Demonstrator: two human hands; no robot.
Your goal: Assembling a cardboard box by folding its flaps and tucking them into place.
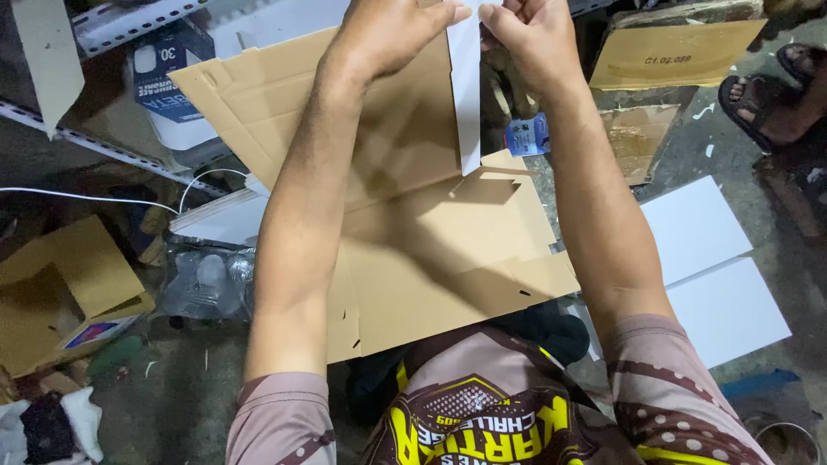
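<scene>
Cardboard lies flat and unfolded across the lap of a seated person, its notched lower edge reaching the patterned shirt and its upper flap running up toward the metal shelving at top left. Open room is scarce on the left, where cardboard scraps, a clear plastic bag and a white cable crowd the concrete floor; on the right, two white sheets lie side by side on the floor with bare ground around them. Both arms stretch straight forward over the board. The left hand and the right hand meet at the top edge of the view, each pinching the upper end of a narrow white strip between thumb and fingers; the strip hangs straight down against the brown panel, its lower end just above a cut-out flap near the board's middle. A blue-and-white box stands on the shelf at upper left, beside the board's corner. A small blue-labelled packet lies just right of the strip, below the right wrist. A flat brown carton with dark printing rests at upper right, and another person's sandalled foot stands beside it at the frame's edge.
</scene>
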